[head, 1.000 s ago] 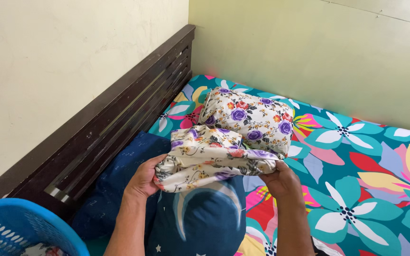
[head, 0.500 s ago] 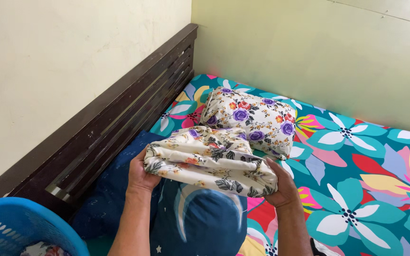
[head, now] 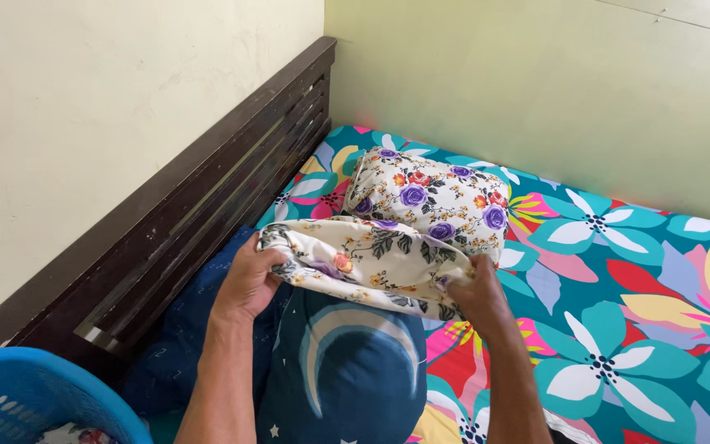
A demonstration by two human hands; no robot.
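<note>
- Floral pillowcase [head: 367, 267], cream with purple and orange flowers, hangs bunched between both hands just above the near end of the bed, over a navy pillow [head: 347, 370] printed with a crescent moon.
- Left hand [head: 248, 284] has its grip pinched on the left end of the cloth; right hand [head: 474, 300] has its grip closed on the right end, fingers tucked into the folds.
- Judging by the loose middle, the fabric could sag and twist if either grip slackens, so the opening would be hard to find.
- Blue laundry basket [head: 34, 395] sits at the near left corner; a dropped end could catch on its rim.
- Dark blue cloth [head: 199, 329] lies under the navy pillow and could drag along if the pillow shifts.
- Farther off, a floral pillow [head: 429, 197] rests on the bright flowered bedsheet [head: 618, 271], touching the held cloth; a wide pull may nudge it toward the dark wooden headboard [head: 207, 189].
</note>
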